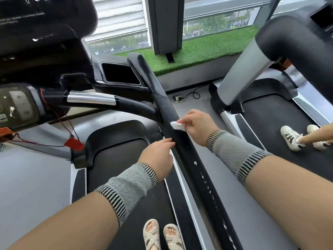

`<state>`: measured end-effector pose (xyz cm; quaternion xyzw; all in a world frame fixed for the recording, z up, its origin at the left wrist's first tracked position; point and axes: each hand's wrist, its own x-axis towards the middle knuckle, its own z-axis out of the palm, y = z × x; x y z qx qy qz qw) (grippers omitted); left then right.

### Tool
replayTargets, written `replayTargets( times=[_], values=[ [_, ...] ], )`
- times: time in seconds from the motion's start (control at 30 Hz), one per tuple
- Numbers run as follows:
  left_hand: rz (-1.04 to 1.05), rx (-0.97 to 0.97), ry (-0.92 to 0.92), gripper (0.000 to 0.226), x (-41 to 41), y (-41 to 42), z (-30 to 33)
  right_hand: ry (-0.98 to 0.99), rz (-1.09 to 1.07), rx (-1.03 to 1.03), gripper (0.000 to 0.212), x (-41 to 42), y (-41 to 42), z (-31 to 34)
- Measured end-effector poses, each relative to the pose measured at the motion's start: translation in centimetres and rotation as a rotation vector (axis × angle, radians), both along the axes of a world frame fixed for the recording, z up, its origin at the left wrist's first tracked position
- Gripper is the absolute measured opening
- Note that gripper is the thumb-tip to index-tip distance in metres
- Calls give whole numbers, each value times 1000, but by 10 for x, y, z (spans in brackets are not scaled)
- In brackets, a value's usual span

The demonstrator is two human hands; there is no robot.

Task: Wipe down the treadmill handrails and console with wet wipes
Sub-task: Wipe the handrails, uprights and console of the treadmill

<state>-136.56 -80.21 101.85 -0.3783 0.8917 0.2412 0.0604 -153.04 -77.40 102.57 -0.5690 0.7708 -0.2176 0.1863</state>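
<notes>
R hand (197, 128) pinches wet wipe (177, 125) on right handrail (182, 147), mid-wipe; L hand (158, 156) relaxed, fingertips touching rail. Next prob: slide wipe along rail w/ pressure.

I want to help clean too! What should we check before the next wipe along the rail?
1. Wipe in right hand: ok, pinched in its fingers.
2. Wipe touching rail: ok.
3. Left hand steady at the rail: ok, fingers touch its side.
4. Rail toward you clean: not ok, white specks show.
5. Wipe still wet: cannot tell.
6. Red clip and cord out of the way: ok, hanging off to the left.
</notes>
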Motion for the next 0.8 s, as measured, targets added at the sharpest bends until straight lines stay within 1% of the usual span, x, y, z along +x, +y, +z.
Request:
replayTargets(
  times=[0.07,0.13,0.23,0.33,0.37,0.47,0.57,0.7,0.77,0.8],
  values=[
    [1,2,-4,53,0,1,0,-39,-15,-14,24,8,-3,-6],
    [-3,-2,-4,53,0,2,1,-47,-4,-19,23,13,16,-11],
    [2,2,-12,52,-1,3,2,-35,77,9,24,14,51,-9],
    [5,6,-20,51,-1,4,3,-54,159,99,23,5,50,2],
    [3,4,-16,51,-1,5,4,-47,148,101,23,3,40,4],
    [-4,-9,-16,51,-1,6,6,-38,-1,25,24,3,7,4],
    [-12,-26,-26,49,-1,6,7,-46,-44,4,24,14,12,-5],
    [-8,-29,-44,50,-3,6,7,-33,64,68,25,14,58,-5],
    [-6,-28,-49,50,-3,7,8,-34,110,124,24,9,56,-1],
    [-3,-24,-44,51,-3,7,8,-38,104,119,24,8,47,1]
  ],
)
